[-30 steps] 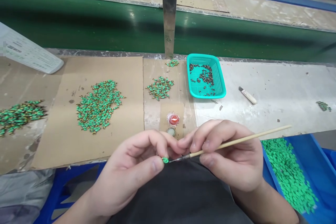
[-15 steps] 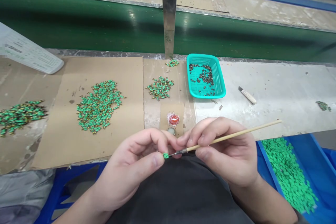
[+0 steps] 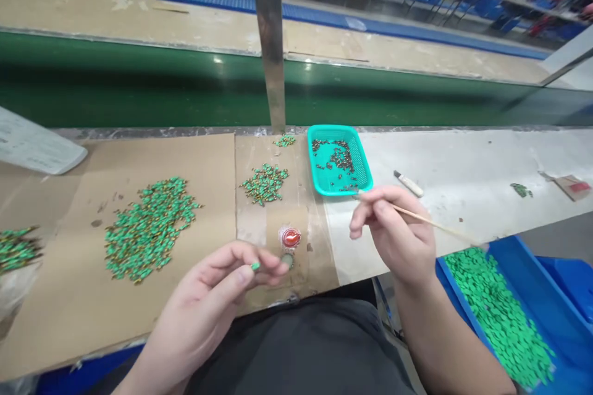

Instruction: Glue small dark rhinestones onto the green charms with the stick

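The left hand [image 3: 227, 284] is by the near edge of the tabletop [image 3: 352, 247], pinching one green piece [image 3: 254, 266] between thumb and finger. The right hand [image 3: 403, 231] has just swung up and away, its bent fingers gripping one brush [image 3: 430, 223]. A second ago the brush tip was at the green piece; now it looks close to the basket [image 3: 362, 160], but I can't tell if they touch. I think the dabbing has stopped for now.

Now I count. One blue bin [image 3: 532, 278] sits below the near edge, on the right, with green bits [image 3: 495, 315], too many to count. Then comes one round pale thing [image 3: 288, 259], with one red blob [image 3: 291, 237] just behind it. There are five heaps: one at the left edge [image 3: 16, 250], one big one [image 3: 148, 225], one middling one [image 3: 265, 184], one small dark one toward the right end [image 3: 521, 190], and one tiny one by the far edge [image 3: 284, 141]. One little tool [image 3: 408, 184] lies right of the one basket, which holds many dark bits [image 3: 341, 157] near the far edge.
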The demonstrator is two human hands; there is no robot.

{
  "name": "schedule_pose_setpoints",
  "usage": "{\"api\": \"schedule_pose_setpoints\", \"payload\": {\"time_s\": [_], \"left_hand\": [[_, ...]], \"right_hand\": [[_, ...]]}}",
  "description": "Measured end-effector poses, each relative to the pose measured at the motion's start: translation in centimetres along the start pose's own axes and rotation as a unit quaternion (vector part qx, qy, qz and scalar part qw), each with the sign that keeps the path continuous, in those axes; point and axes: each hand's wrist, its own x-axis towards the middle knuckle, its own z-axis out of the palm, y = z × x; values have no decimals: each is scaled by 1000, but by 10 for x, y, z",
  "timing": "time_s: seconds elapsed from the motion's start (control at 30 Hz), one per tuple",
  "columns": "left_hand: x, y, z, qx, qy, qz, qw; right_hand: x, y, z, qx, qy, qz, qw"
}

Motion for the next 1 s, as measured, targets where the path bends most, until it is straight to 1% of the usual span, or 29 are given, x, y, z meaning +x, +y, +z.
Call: {"api": "schedule_pose_setpoints", "payload": {"time_s": [0.03, 0.07, 0.1, 0.13, 0.17, 0.23, 0.3, 0.37, 0.43, 0.53, 0.63, 0.73, 0.83, 0.93, 1.0], "left_hand": [[3, 0, -5, 13, 13, 0, 1000], [7, 0, -10, 27, 14, 1, 1000], [10, 1, -15, 40, 9, 5, 999], [12, 1, -19, 52, 4, 10, 999], [14, 1, -21, 61, 8, 18, 998], [15, 1, -24, 76, 36, 31, 996], [14, 1, -23, 86, 69, 36, 993], [12, 0, -22, 93, 79, 36, 992], [10, -3, -23, 97, 77, 40, 991], [8, -8, -29, 101, 70, 44, 991], [7, -10, -33, 103, 66, 42, 992], [8, -10, -33, 97, 59, 39, 993], [11, -9, -34, 91, 55, 38, 994], [12, -6, -31, 94, 30, 31, 995], [11, -2, -26, 88, 22, 32, 995]], "right_hand": [[10, 5, -8, -47, 5, -8, 999], [21, 10, -16, -112, 7, -13, 994], [33, 16, -23, -187, 4, -16, 982], [46, 22, -28, -232, 2, -15, 973], [59, 28, -32, -265, -8, -9, 964], [86, 42, -35, -325, -44, 12, 944], [110, 55, -34, -396, -101, 40, 912], [132, 67, -30, -465, -154, 65, 870], [148, 76, -26, -520, -197, 88, 826], [162, 85, -19, -575, -242, 112, 773], [168, 87, -11, -604, -267, 119, 741], [171, 88, -3, -617, -278, 125, 725], [172, 90, 3, -615, -280, 133, 725], [171, 90, 4, -595, -269, 131, 746], [166, 85, 2, -569, -246, 120, 776]]}}
